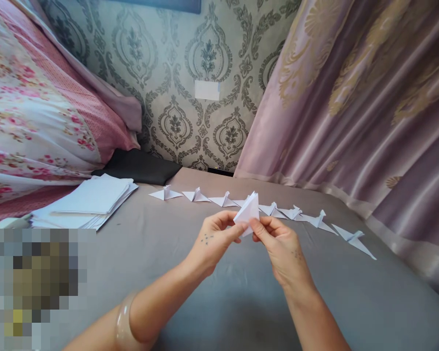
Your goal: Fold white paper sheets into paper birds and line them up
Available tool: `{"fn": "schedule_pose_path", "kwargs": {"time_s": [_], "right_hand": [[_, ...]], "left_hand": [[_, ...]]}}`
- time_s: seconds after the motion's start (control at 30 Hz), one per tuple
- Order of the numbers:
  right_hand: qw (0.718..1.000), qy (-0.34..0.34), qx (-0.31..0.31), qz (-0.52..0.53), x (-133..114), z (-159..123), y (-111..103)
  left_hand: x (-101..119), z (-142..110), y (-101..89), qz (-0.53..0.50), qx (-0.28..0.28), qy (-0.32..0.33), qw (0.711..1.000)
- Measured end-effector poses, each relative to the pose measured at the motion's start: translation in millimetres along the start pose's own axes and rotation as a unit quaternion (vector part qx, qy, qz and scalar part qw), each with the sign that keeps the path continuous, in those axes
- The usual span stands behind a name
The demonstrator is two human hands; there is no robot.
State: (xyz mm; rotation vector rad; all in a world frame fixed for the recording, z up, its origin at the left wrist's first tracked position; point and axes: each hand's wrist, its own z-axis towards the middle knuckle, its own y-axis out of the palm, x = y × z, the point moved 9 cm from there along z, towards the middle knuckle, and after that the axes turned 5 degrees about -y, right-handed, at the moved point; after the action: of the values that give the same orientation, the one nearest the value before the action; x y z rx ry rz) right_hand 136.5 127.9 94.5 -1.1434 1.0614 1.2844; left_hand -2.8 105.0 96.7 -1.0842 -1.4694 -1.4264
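Up close, both hands meet over the grey surface [241,292], pinching one folded white paper piece [249,210] between them. The left hand [214,241] grips its lower left edge with thumb and fingers closed on the paper; the right hand [281,243] nips the lower right edge the same way, thumb tip just touching the fold. The piece stands up above the fingertips, pointed at the top, held clear of the surface. A pale bangle [123,324] sits on the left forearm.

Just behind the hands a row of finished paper birds [314,220] lies in a line across the surface, from one near the dark cushion [141,166] out towards the right. The held piece covers part of that row, so how many birds lie there is hard to say. A stack of white sheets [91,201] rests to the left, beside the floral bedding [29,112]. Pink curtain [369,122] hangs on the right, patterned wallpaper [190,73] behind. The lower left corner is blurred out, and both arms are cut off by the bottom edge.
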Motion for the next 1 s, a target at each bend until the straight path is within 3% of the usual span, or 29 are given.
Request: {"fn": "schedule_pose_path", "kwargs": {"time_s": [0.23,0.43,0.53,0.63,0.73,1.0], "right_hand": [[0.989,-0.104,-0.019,-0.105,-20.2,-9.7,14.6],[0.948,-0.250,0.035,-0.196,-63.1,-25.1,-4.8],[0.931,-0.300,0.043,-0.203,-78.5,-33.4,-8.7],[0.923,-0.325,0.031,-0.204,-84.5,-37.7,-3.7],[0.921,-0.328,0.023,-0.210,-84.9,-38.0,1.5],[0.919,-0.339,-0.008,-0.203,-89.2,-41.2,4.9]], "left_hand": [[5.9,2.2,-2.3,-0.054,-0.021,0.032,0.998],[31.4,-9.3,-3.0,0.040,0.004,0.154,0.987],[32.3,-13.7,-1.0,0.048,-0.006,0.186,0.981],[28.3,-16.2,0.5,0.063,-0.013,0.211,0.975],[28.0,-18.9,-1.7,0.108,0.016,0.234,0.966],[35.6,-21.1,-1.6,0.114,0.025,0.233,0.965]]}}
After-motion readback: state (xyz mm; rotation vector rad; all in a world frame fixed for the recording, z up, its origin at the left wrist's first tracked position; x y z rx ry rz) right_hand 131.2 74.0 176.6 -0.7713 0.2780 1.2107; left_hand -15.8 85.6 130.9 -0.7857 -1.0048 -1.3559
